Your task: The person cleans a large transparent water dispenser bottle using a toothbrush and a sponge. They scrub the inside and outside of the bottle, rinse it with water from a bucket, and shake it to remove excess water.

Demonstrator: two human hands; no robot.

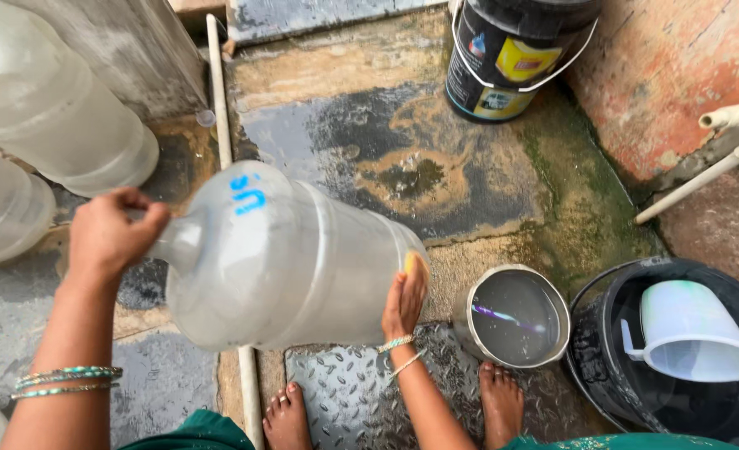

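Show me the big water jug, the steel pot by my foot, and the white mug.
water jug [286, 258], head view, middle of its clear side
steel pot [469, 321], head view, left rim
white mug [686, 321], head view, outer wall

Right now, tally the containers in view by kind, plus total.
Large clear water jugs: 3, one held sideways, two by the wall
Black buckets: 2
Steel pot of water: 1
White plastic mug: 1
Total: 7

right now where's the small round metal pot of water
The small round metal pot sits on the wet floor, lower right, between the right hand and the black bucket.
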